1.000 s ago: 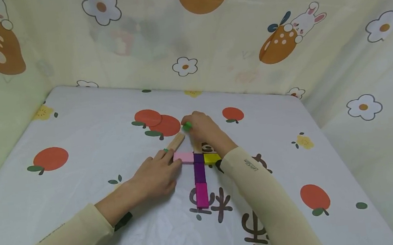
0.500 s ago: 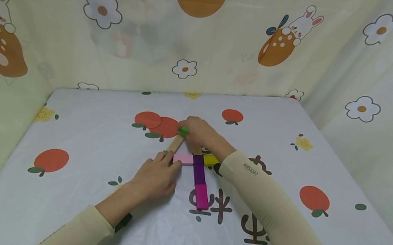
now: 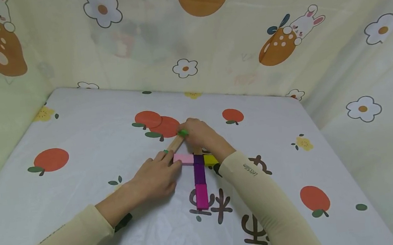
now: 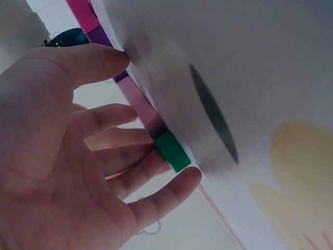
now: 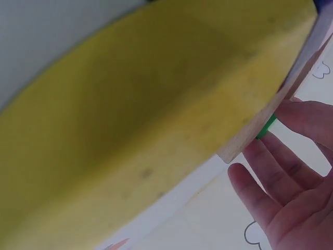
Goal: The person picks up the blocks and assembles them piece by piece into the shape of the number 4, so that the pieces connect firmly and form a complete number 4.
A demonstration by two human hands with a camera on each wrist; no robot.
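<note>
My right hand [image 3: 199, 133] pinches a bright green block [image 3: 183, 132] at the far end of a slanting plain wooden block [image 3: 176, 143]. The right wrist view shows that green block [image 5: 267, 126] partly hidden by the thumb and fingers. My left hand [image 3: 157, 175] rests by the pink block [image 3: 184, 159]; in the left wrist view its loosely extended fingers touch the pink block [image 4: 140, 104] and a dark green block [image 4: 173, 151]. Purple blocks [image 3: 200, 172] and a magenta block [image 3: 201, 197] run toward me in a line. A yellow block [image 3: 210, 160] lies right of the purple.
A white printed cloth [image 3: 109, 120] covers the table, with a patterned curtain [image 3: 144, 43] behind. Another plain wooden block [image 3: 197, 150] extends away from the purple, partly under my right hand. A dark object [image 3: 123, 221] shows beneath my left wrist.
My right hand has moved slightly left and toward me, bringing the green block to the slanting wooden block's end. My left hand has stayed in place.
</note>
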